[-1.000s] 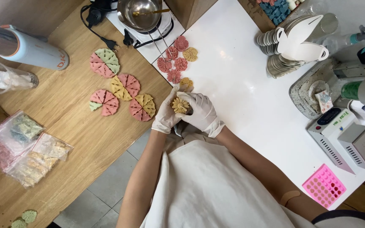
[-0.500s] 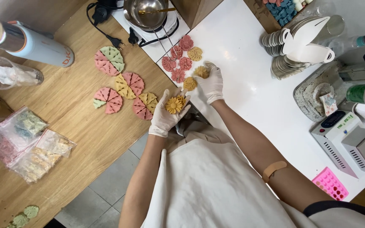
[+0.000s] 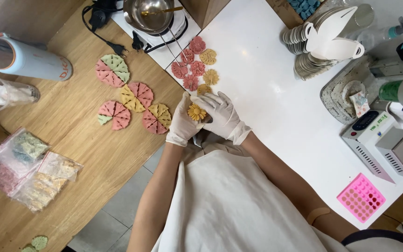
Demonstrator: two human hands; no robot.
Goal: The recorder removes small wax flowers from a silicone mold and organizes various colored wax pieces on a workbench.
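Both my hands wear white gloves and meet at the near edge of the white table (image 3: 267,88). My left hand (image 3: 183,122) cradles a yellow flower-shaped piece (image 3: 196,112). My right hand (image 3: 221,113) pinches the same flower from the right. Just beyond my fingers lies a cluster of pink flower pieces (image 3: 191,69) and yellow flower pieces (image 3: 208,57) on the white table. To the left, on the wooden table (image 3: 71,154), lie several round discs cut into pink, yellow and green wedges (image 3: 137,95).
A steel pot (image 3: 148,14) on a white hotplate sits at the top. A light blue bottle (image 3: 29,60), a glass and bags of pieces lie at left. At right are stacked white lids (image 3: 323,37), a scale (image 3: 369,140) and a pink mould (image 3: 361,197).
My right hand had reached out to the flower cluster half a second ago; it has come back to the left hand, and both now hold the yellow flower.
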